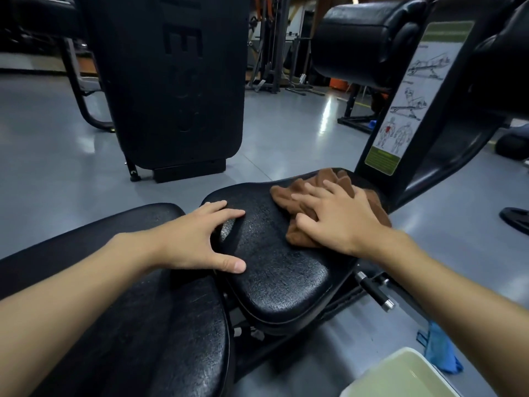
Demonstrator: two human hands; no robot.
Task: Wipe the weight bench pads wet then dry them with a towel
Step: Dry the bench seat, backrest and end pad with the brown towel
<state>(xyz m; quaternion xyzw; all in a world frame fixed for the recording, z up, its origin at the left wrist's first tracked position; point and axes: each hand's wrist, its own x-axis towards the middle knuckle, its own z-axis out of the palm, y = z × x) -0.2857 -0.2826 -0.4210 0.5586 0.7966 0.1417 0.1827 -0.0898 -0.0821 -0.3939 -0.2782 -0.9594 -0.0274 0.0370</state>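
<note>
Head view: right grip (337,219), fingers flat, presses cloth (286,197) under it onto pad (272,267); left grip (197,242), spread wide alongside, likely braces the pad.

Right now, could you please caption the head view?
The right hand presses a brown towel on the seat pad; the left hand rests alongside.

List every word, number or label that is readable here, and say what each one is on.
"E": the one embossed letter that seems legible on the black shroud. The other embossed shapes are too dim to read.
Placard on the machine frame: it shows exercise diagrams, but the headings and green-band text are too small and blurred to read.
Seat pad and brown towel: no text.
</note>
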